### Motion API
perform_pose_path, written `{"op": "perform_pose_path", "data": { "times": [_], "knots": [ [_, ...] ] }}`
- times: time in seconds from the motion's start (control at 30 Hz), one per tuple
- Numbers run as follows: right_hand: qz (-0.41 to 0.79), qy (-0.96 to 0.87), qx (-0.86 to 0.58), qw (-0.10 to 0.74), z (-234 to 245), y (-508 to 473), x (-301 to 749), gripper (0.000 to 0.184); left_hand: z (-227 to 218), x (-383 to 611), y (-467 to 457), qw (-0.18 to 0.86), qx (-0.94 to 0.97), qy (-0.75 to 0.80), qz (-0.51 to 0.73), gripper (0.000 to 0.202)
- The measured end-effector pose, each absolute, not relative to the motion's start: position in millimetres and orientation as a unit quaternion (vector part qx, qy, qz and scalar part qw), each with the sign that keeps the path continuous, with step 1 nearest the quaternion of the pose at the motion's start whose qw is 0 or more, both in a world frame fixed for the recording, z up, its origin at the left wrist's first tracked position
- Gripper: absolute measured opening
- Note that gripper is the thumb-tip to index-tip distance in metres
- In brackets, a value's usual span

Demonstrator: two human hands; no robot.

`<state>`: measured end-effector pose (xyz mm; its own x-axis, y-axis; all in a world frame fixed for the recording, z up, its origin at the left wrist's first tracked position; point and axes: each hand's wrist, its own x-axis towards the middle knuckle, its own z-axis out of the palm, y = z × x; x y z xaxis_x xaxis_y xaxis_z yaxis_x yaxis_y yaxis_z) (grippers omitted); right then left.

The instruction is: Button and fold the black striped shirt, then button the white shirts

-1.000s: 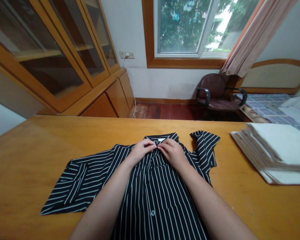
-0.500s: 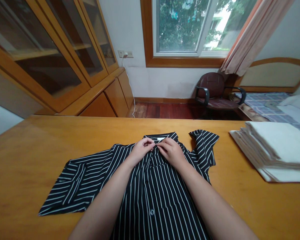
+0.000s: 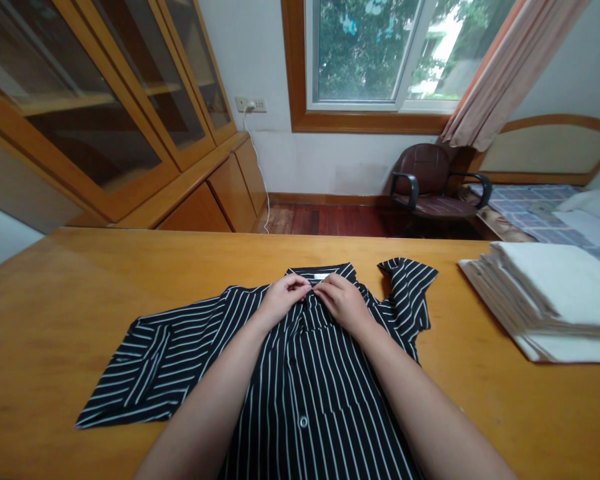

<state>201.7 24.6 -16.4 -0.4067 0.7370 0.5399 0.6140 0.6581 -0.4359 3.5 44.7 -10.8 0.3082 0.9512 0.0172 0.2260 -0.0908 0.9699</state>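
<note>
I have the striped shirt (image 3: 325, 373) in front of me, lying front up on the wooden table (image 3: 35, 333), its collar (image 3: 347, 271) toward the far edge and its lower part running out of view at the bottom. The left hand (image 3: 283, 299) and the right hand (image 3: 344, 301) meet at the neckline, just below the white label (image 3: 321, 276), each with thumb and fingers pinched on the fabric; the exact bit between the fingertips is too small for me to make out. My view of the shirt is partly blocked by the left forearm (image 3: 205, 400) and right forearm (image 3: 420, 387), which cross over its sides, though I can see a button (image 3: 303, 422) between them. One sleeve (image 3: 180, 337) spreads out to the left, while the other sleeve (image 3: 413, 287) bends up on the right. Well apart from the right hand, I see a stack of folded white cloth (image 3: 560, 287) at the table's right side. Beyond the table I make out a glass-doored cabinet (image 3: 180, 180) at left, a white cord (image 3: 261, 170) hanging from a wall socket (image 3: 260, 105), a window (image 3: 360, 80) with a pink curtain (image 3: 510, 80), a dark red armchair (image 3: 425, 173) and a bed (image 3: 540, 207) with checked bedding.
</note>
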Motion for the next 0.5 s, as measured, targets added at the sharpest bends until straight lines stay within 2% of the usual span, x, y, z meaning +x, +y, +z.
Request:
{"op": "perform_pose_path", "data": {
  "times": [0.33, 0.43, 0.5],
  "knots": [
    [0.147, -0.799, -0.430, 0.393, -20.6, 25.9, 202.3, 0.006, -6.9, 3.8, 44.8, 0.439, 0.692, 0.447, 0.359, 0.025],
    [0.164, -0.775, -0.446, 0.416, -22.8, 26.7, 202.5, 0.020, -6.7, 3.2, 44.6, 0.438, 0.691, 0.446, 0.363, 0.025],
    [0.173, -0.782, -0.437, 0.410, -23.0, 27.4, 202.7, 0.023, -7.8, 2.7, 44.5, 0.437, 0.691, 0.444, 0.365, 0.024]
  ]
}}
